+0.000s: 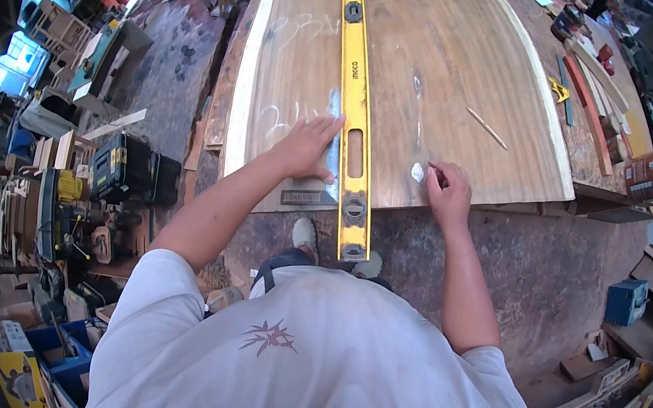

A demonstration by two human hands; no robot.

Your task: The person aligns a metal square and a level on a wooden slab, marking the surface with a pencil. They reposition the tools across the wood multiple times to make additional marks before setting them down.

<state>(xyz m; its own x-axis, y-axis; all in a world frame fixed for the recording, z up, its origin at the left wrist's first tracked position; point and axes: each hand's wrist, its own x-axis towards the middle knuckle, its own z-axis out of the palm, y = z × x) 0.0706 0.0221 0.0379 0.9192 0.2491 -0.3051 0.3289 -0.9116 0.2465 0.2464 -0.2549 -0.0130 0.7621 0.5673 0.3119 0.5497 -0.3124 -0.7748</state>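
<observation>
Head view: the yellow level points forward between the spread left hand, touching its edge, and the curled right hand, contents unclear.

L hand palm-down, fingers spread; R hand w/ fingers curled; both arms extended fwd.

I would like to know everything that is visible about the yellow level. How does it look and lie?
The level is a long, straight, yellow bar, apparently metal, with dark lettering, scuffs and smudges. Dark round fittings sit in its body, and a long rounded opening lies near its closer end. It rests lengthwise on the wooden slab, the closer end jutting past the slab's edge; the far end reaches the picture's top. Fingers of the left hand lie against its left edge.
</observation>
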